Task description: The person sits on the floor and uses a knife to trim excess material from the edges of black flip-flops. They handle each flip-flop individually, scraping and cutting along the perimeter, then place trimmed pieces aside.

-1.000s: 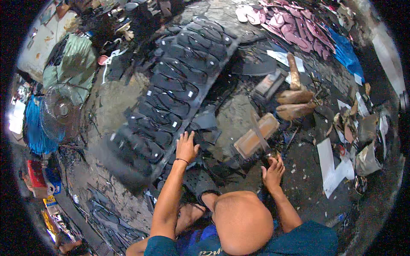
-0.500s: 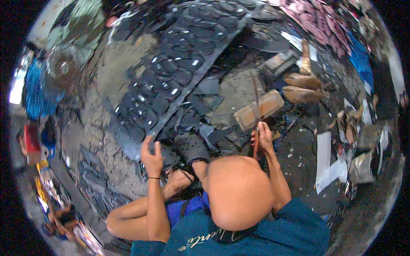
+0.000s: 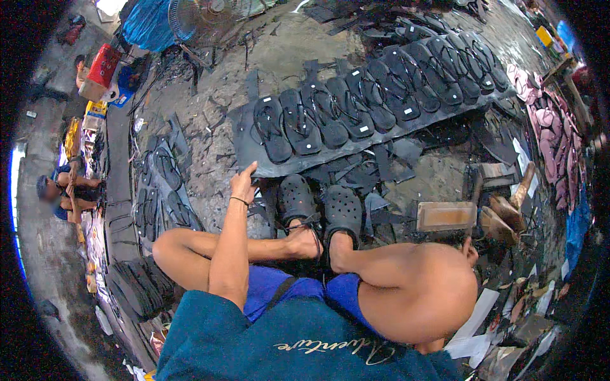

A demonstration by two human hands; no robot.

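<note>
My left hand (image 3: 243, 185) reaches to the near left corner of a long black sheet (image 3: 251, 152), its index finger stretched out and touching the edge. Rows of black thong sandals (image 3: 348, 106) with small white labels lie on that sheet. On the right, my right hand (image 3: 470, 253) is mostly hidden behind my raised knee. Its fingers are closed round a long, narrow brown blade-like tool (image 3: 475, 200), which points away from me. Beside the tool lies a worn tan rectangular block (image 3: 446, 216).
A wooden shoe form (image 3: 497, 225) and a wood-handled tool (image 3: 524, 184) lie right of the block. More black sandals (image 3: 166, 174) sit at left, pink ones (image 3: 551, 136) at far right. Black scraps litter the floor. A fan (image 3: 213, 16) stands far off; another person (image 3: 63, 190) sits left.
The view has turned, so the sandal sheet lies more crosswise. My left hand stays at its corner, index finger now straighter. My right hand, with the narrow tool, is now largely behind my knee.
</note>
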